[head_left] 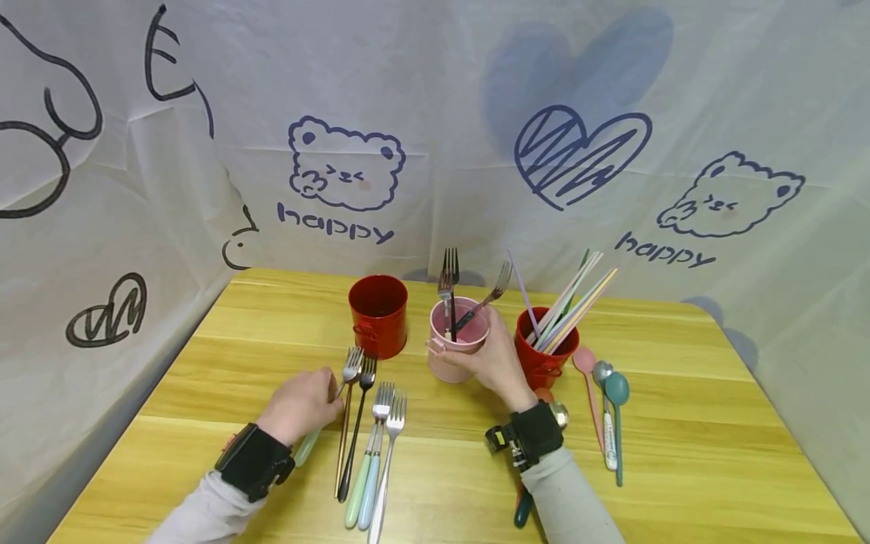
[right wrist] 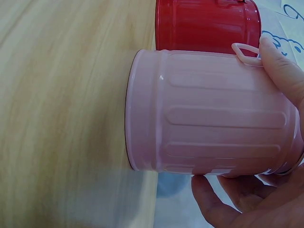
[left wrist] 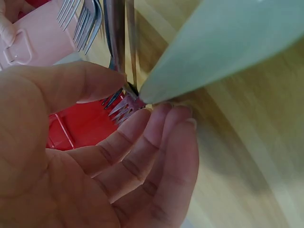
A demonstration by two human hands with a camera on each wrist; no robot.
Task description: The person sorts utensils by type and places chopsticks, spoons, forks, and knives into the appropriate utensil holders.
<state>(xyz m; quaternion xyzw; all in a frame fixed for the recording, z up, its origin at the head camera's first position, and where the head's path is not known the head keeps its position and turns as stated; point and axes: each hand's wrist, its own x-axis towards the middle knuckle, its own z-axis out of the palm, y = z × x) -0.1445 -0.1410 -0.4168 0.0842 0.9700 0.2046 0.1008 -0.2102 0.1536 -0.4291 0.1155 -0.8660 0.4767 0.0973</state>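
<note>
Our left hand (head_left: 302, 404) pinches a fork with a pale green handle (head_left: 307, 447) between thumb and fingertips; we cannot tell whether it is clear of the counter (head_left: 686, 393). Its tines point towards the left red bucket (head_left: 379, 325), and gripping near the neck probably leaves it easy to tip upright. Our right hand (head_left: 499, 359) is wrapped around the upright pink bucket (head_left: 445, 366), thumb near the small handle, fingers round the far side, presumably to steady it. Three forks stand in it, tines up, likely so the handles sink in first; one leans out over that hand and narrows the mouth.

Close beside the held fork lie a copper fork (head_left: 343, 453), a black fork (head_left: 353, 438) and three others, crowding our fingers. The right red bucket (head_left: 537, 374), bristling with pastel sticks (head_left: 567, 302), stands just beyond our right hand. Three spoons lie past it; our right wrist partly hides more cutlery.
</note>
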